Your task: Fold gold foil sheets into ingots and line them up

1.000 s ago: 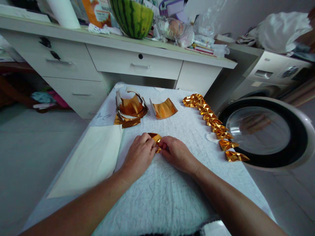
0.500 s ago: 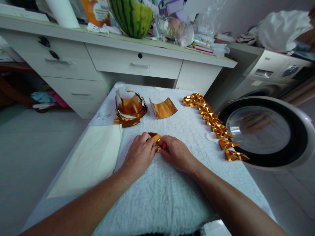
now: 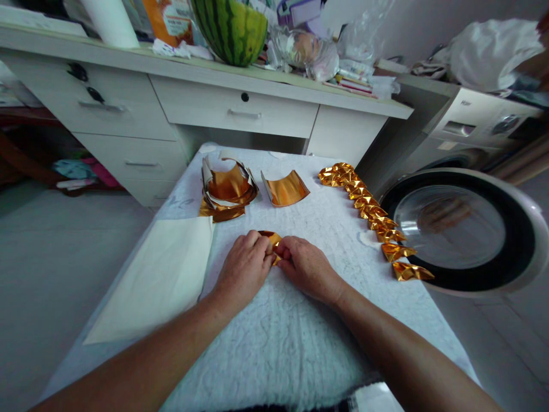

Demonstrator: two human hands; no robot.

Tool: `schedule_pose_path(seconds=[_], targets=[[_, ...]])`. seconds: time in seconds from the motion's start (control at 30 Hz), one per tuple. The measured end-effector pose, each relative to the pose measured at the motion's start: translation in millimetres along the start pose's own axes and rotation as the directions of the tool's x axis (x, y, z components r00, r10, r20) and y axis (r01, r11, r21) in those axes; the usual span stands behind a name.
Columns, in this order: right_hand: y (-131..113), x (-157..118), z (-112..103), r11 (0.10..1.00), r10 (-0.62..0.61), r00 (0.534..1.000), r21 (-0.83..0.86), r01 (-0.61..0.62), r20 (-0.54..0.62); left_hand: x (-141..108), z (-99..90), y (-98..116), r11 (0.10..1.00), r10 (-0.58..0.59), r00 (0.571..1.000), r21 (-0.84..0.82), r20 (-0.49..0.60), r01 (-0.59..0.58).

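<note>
Between my two hands is a small piece of gold foil paper (image 3: 271,236), partly hidden by the fingers. My left hand (image 3: 246,262) grips its left side, fingers curled. From the right, my right hand (image 3: 305,264) pinches it between thumb and fingers. Just beyond lies a single curved gold sheet (image 3: 286,189). To its left stands a curled stack of gold sheets (image 3: 227,186). A row of folded gold pieces (image 3: 369,210) runs down the right side of the cloth-covered table (image 3: 274,343).
A pale paper sheet (image 3: 158,274) lies at the table's left. Behind stands a white counter (image 3: 240,111) with a cut watermelon (image 3: 231,31) and plastic bags. At the right, a washing machine's open round door (image 3: 454,229) adjoins the table edge.
</note>
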State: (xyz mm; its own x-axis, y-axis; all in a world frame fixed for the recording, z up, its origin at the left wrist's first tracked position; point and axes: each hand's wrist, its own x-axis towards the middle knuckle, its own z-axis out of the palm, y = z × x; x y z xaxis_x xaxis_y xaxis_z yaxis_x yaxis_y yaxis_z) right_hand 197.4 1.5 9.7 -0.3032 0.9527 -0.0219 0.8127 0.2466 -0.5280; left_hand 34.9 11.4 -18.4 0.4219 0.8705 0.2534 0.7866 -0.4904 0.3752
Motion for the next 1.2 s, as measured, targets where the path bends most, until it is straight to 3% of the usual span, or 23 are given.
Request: schedule_pose_path(seconds=[0.43, 0.77, 1.2], targets=[[1, -1, -1, 1.000, -0.015, 1.000, -0.002, 0.015, 0.001, -2, -6.9, -9, 0.972, 0.061, 0.996, -0.232, 0.068, -0.043], [-11, 1, 7, 0.980, 0.076, 0.996, -0.180, -0.084, -0.048, -2, -7.6, -12, 0.964, 0.051, 0.991, -0.264, 0.122, -0.018], [-9, -2, 1, 0.976, 0.048, 0.998, -0.216, -0.041, 0.028, -3, -7.8, -13, 0.958, 0.048, 0.989, -0.287, 0.139, -0.006]])
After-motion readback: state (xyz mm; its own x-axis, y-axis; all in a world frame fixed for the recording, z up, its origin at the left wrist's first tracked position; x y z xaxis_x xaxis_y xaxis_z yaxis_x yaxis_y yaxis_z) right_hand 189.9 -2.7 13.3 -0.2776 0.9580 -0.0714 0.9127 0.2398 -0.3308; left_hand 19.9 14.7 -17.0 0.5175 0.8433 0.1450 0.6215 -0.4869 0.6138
